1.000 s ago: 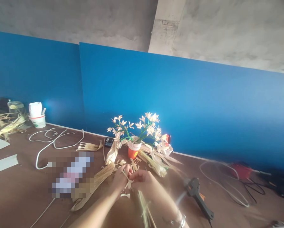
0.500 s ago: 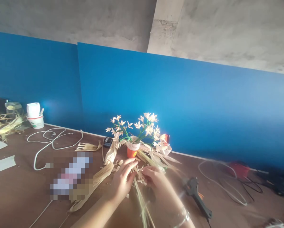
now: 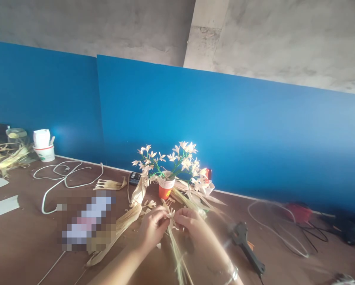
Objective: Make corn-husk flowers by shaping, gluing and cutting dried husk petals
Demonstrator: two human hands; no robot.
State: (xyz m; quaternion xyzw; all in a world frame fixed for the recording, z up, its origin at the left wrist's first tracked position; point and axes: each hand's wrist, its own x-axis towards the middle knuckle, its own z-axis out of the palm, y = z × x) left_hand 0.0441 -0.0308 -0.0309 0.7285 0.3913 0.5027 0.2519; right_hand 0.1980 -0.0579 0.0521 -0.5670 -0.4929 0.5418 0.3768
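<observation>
Head camera: "The person's left hand [image 3: 153,227] sits low at centre above a brown table [image 3: 290,271], thumb and fingers pinched narrow on a small pale piece [image 3: 172,216]."

"And the right hand [image 3: 192,222]?"

"At the other side of the small pale piece, fingers curled nearly together, a bracelet [image 3: 234,273] at the wrist. The spot is small and soft in the view, so whether those fingertips grip or merely meet it, one cannot tell."

"What lies nearest?"

"A bundle of pale strands [image 3: 175,249] runs between the forearms toward the near edge of view. Just beyond the fingers, an orange-and-white cup [image 3: 165,190] stands upright, holding pale flowers [image 3: 187,162] on green stems."

"Around them?"

"A long dry husk [image 3: 126,221] stretches out left of the left hand; a dark handset [image 3: 135,178] rests behind it, left of the orange-and-white cup."

"And farther out?"

"A dark gun-shaped tool [image 3: 241,234] lies right of the right forearm. At left, a white cable [image 3: 43,204] loops near a red-rimmed white cup [image 3: 44,153]. A blue partition [image 3: 171,111] backs the table, with bare concrete [image 3: 269,43] above."
</observation>
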